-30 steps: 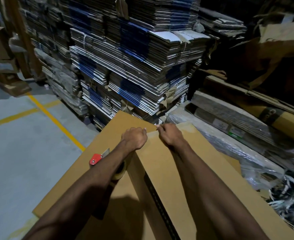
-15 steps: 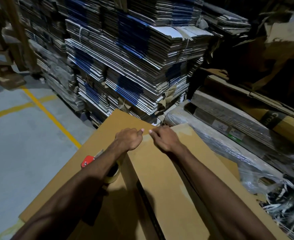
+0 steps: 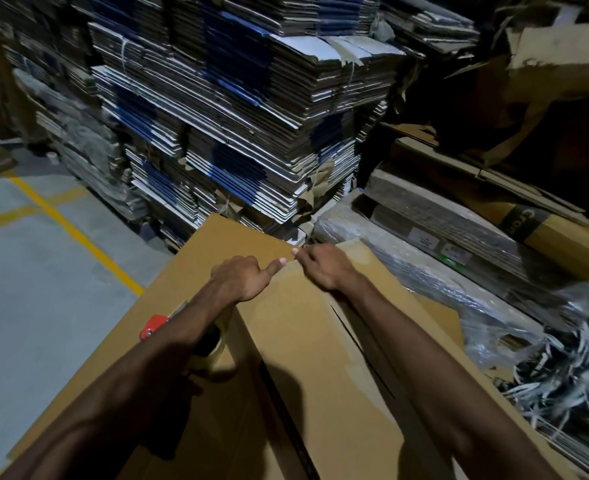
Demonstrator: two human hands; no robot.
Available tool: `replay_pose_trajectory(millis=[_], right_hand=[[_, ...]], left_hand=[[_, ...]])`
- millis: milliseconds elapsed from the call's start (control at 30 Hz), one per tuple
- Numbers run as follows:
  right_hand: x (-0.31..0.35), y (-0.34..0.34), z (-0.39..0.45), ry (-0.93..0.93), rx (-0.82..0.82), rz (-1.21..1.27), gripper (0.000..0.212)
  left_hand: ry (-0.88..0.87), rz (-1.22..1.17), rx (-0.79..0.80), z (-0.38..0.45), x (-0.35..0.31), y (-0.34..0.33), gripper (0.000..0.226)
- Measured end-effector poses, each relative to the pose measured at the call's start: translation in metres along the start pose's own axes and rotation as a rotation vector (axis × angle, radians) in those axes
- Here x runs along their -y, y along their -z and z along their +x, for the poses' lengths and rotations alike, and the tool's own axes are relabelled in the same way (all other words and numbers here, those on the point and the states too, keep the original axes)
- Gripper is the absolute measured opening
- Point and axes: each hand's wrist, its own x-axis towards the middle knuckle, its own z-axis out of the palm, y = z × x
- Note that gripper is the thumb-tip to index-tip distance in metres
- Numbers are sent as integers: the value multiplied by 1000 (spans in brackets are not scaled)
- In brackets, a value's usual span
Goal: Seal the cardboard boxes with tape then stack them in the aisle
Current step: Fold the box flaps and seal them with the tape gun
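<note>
A brown cardboard box lies lengthwise in front of me, on top of a wider flat cardboard sheet. A glossy strip of clear tape runs along the box top toward its far end. My left hand sits on the far left corner, fingers curled over the edge and thumb stretched out, pressing on the top. My right hand grips the far edge with curled fingers, thumb tip almost meeting the left thumb. A tape dispenser with a red handle and a clear roll lies half hidden under my left forearm.
Tall stacks of flattened cartons rise just behind the box. Plastic-wrapped bundles and loose strapping crowd the right side. On the left is grey floor with yellow lines.
Both hands stayed at the box's far edge. My left thumb has stretched out toward the right hand. The view has shifted slightly to the right.
</note>
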Motion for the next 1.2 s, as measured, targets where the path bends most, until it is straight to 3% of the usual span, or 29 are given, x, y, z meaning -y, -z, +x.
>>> replay_pose_trajectory(millis=[200,367,500,767,833,900,967,1033,1133,1200], right_hand=[[-72,26,15,-222,-27,-56,57],[-99,36,35,-430,71,291,42],[-103,41,37,-468,190,502,24],[-87,45,32,-656,321,690,40],[-87,40,32,-670,253,610,51],[-85,30,32,-581,0,410,55],[-86,22,34,-464,-182,401,45],[-89,29,26,-375,-141,541,42],[-109,40,10,-403,-13,732,24],[-121,37,4,-415,-47,741,20]], left_hand=[[-10,-30,5,-2,-4,-2,83],[-24,-17,-9,3,-1,-2,92],[-26,8,17,5,1,-3,96],[-18,1,46,8,2,-4,98],[-25,-6,47,9,3,-5,104],[-28,-14,56,10,3,-5,105],[-37,-21,59,12,5,-3,105],[-49,-29,45,12,7,-2,102],[-50,-33,35,9,7,-5,99],[-45,-32,35,8,4,-6,101]])
